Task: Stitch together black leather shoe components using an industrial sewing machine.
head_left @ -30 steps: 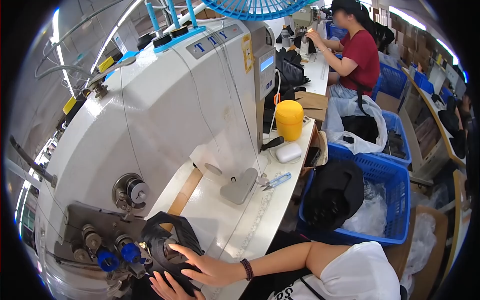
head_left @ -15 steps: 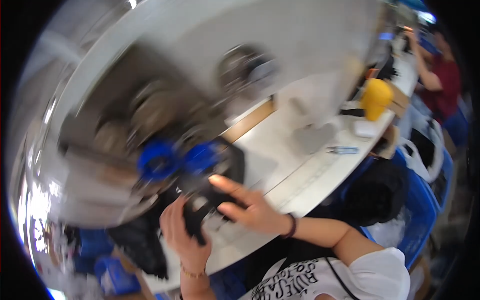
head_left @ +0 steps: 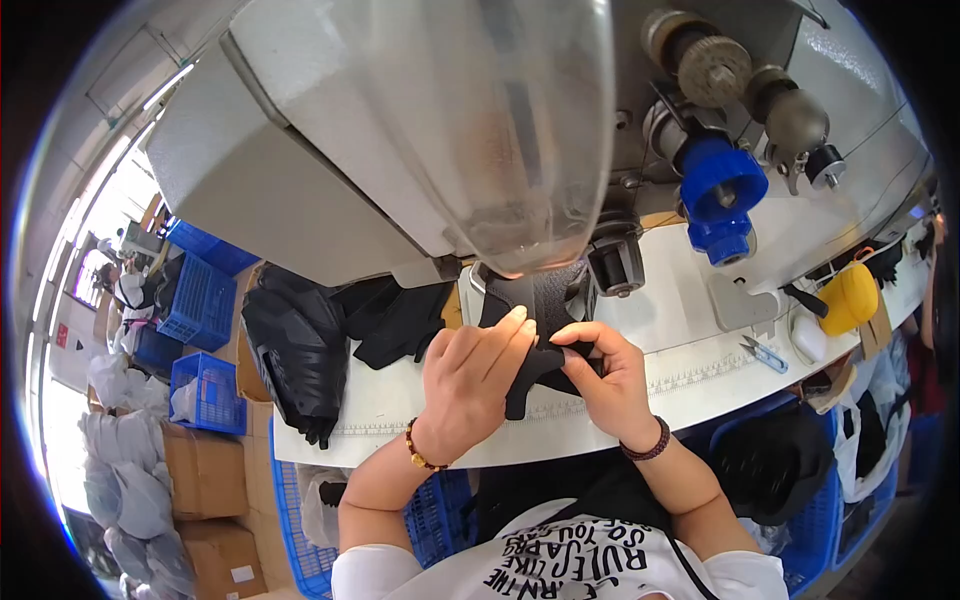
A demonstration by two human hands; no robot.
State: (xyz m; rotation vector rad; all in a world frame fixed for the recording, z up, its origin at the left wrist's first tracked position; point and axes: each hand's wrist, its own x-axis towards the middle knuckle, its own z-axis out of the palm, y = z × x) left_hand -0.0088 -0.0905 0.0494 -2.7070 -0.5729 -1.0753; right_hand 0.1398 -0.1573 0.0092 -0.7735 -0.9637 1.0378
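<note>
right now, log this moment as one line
left hand: on curved black fabric-like piece; right hand: pinching same piece; ahead: clear plastic guard; rightward: blue-handled metal snips

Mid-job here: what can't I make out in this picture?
Head view:
Parts behind the clear guard: blurred by its haze and reflections.
Part of the black piece: covered by the left hand and right hand.
Sewing machine, upper part: cut off by the top edge.

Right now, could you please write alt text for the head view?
Two hands handle a black workpiece at an industrial sewing machine. On the white worktable, blue thread snips lie to the right, more black pieces to the left.
</note>
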